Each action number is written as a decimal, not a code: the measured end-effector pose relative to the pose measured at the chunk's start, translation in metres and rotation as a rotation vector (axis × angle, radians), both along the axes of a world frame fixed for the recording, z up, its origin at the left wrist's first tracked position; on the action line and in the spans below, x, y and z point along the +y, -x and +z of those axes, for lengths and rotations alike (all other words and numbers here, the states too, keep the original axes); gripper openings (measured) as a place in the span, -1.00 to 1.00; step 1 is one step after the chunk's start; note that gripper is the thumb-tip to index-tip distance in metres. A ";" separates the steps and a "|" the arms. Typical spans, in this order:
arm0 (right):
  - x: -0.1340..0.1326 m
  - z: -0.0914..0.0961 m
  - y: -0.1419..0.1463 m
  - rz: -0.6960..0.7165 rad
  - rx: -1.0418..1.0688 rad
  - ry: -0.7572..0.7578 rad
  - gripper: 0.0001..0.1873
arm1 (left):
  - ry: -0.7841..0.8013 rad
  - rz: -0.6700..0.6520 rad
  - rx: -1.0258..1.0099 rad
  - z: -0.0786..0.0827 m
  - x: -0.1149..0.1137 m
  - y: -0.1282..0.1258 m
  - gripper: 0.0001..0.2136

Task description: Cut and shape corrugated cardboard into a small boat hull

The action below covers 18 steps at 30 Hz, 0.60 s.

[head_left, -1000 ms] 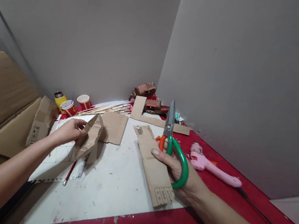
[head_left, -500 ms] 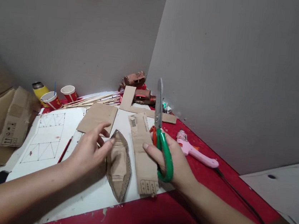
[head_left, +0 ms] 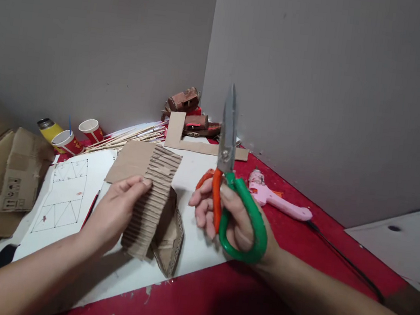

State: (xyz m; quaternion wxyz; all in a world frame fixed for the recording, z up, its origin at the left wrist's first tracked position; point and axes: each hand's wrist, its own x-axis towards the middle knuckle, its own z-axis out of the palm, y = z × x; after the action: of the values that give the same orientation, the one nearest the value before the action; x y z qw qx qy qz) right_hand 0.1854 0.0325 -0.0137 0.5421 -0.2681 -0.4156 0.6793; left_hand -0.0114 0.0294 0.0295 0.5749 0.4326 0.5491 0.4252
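Note:
My left hand (head_left: pixel 114 212) pinches the edge of a cardboard strip (head_left: pixel 154 196), whose bare corrugated ridges face me. Behind that strip lies a boat-shaped cardboard piece (head_left: pixel 175 244) with raised walls, its left part hidden. In my right hand (head_left: pixel 241 219) are scissors (head_left: pixel 229 129) with one green and one orange handle, blades pointing up and closed together. A flat cardboard sheet (head_left: pixel 130 158) rests on the white paper just beyond my left hand.
An L-shaped cardboard piece (head_left: pixel 175 131) lies near brown model pieces (head_left: pixel 194 123) at the back. Thin wooden sticks (head_left: pixel 128 138) lie beside red cups (head_left: pixel 91 129). A pink glue gun (head_left: pixel 284 204) with a cord is at right, a cardboard box (head_left: pixel 22 171) at left.
The cardboard strip has passed from my right hand to my left, and its ridged side now shows. The scissors stay in my right hand, which has turned with fingers loosened.

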 end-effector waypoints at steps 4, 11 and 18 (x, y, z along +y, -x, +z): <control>0.007 -0.002 -0.001 -0.054 0.049 0.049 -0.62 | 0.051 0.050 0.060 -0.010 0.006 0.014 -0.77; 0.007 -0.005 0.004 0.020 0.006 0.143 -0.59 | 0.050 -0.010 0.117 -0.021 0.015 0.022 -0.69; 0.008 -0.007 0.003 0.010 0.000 0.123 -0.59 | 0.093 -0.086 0.164 -0.026 0.028 0.033 -0.67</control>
State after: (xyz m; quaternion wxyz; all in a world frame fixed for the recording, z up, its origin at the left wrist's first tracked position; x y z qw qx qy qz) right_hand 0.1823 0.0406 -0.0207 0.5212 -0.2988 -0.3743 0.7064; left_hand -0.0443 0.0571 0.0032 0.5649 0.4620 0.5945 0.3376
